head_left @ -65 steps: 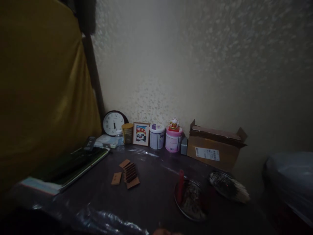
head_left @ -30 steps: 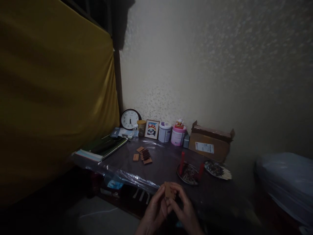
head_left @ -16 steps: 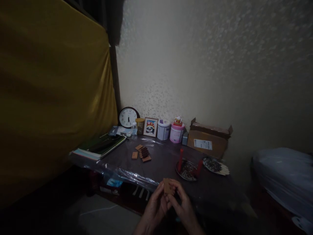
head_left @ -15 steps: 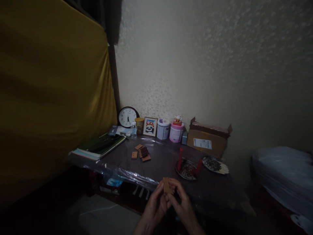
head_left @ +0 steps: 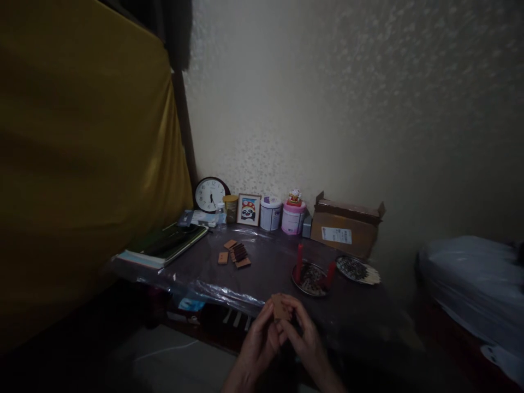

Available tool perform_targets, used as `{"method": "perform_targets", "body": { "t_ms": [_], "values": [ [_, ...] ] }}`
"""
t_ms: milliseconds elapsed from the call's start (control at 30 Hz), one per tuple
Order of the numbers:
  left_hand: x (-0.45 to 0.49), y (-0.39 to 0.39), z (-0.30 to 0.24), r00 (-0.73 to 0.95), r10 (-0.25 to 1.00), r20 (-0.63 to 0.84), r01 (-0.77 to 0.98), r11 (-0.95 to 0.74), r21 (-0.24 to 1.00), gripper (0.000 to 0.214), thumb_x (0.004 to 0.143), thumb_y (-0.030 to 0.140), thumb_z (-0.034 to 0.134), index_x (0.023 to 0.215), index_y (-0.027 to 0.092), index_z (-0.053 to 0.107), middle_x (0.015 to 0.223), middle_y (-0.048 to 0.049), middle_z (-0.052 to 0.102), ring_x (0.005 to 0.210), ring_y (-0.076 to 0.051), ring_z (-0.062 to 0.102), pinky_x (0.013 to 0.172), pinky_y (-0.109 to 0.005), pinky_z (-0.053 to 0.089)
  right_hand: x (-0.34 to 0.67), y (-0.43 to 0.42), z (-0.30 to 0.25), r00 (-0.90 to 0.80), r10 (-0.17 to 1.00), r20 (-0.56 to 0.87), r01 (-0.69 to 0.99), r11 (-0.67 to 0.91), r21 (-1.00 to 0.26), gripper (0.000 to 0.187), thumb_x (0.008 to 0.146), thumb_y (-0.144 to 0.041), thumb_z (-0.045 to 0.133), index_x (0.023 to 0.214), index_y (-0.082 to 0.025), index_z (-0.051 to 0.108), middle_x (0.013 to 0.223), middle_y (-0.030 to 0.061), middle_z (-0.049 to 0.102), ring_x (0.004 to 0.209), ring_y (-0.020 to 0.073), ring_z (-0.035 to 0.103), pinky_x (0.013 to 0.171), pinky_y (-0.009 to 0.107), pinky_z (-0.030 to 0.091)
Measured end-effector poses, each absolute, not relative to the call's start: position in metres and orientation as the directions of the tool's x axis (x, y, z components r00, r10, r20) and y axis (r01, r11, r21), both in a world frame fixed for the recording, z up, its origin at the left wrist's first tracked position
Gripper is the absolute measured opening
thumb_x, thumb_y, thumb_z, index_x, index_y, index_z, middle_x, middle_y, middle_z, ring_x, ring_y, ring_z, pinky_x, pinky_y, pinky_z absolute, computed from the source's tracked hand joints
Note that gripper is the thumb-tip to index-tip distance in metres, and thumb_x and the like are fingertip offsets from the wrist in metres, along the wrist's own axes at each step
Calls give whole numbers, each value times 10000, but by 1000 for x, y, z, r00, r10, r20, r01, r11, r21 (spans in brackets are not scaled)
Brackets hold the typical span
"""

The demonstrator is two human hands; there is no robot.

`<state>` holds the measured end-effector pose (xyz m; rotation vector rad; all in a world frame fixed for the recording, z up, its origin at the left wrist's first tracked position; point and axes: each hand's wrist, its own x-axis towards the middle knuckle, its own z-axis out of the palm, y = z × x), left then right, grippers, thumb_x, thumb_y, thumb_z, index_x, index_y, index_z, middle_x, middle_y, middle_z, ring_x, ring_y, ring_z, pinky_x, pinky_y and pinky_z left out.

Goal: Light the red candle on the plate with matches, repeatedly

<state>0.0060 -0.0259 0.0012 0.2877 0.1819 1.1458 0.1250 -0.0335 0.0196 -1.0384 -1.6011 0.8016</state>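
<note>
A small brown cardboard matchbox point(head_left: 280, 307) is held between my two hands just in front of the table's front edge. My left hand point(head_left: 260, 334) grips it from the left, fingers curled beneath. From the right, my right hand point(head_left: 302, 330) has its thumb and fingers closed on the same box. Whether the box is slid open cannot be made out in the dim light. On the table ahead lies a loose pile of similar matchboxes point(head_left: 238, 252), some showing dark sides, with a single matchbox point(head_left: 222, 258) lying flat beside it.
Two red candles, one tall point(head_left: 299, 263), stand at a metal plate point(head_left: 310, 293) of dark bits. Another plate point(head_left: 347, 261) bears pale sticks. Behind are a clock point(head_left: 210, 195), panda picture point(head_left: 248, 210), tubs point(head_left: 271, 214) and cardboard box point(head_left: 344, 221). Books point(head_left: 167, 248) lie left.
The view has shifted slightly, so the table's things appear a little further left and higher. Both hands keep their grip on the matchbox, nearly unmoved.
</note>
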Motion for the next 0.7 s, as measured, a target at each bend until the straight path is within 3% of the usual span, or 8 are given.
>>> {"method": "perform_targets", "body": {
  "t_ms": [700],
  "values": [
    [10,-29,3,404,915,5,-855,375,359,169,836,229,531,986,204,606,878,-66,696,803,-160,640,710,-273,465,121,-39,18,-38,938,345,186,346,-920,347,795,-280,542,1138,-229,523,1210,67,571,1129,227,520,971,361,399]
  ]
}}
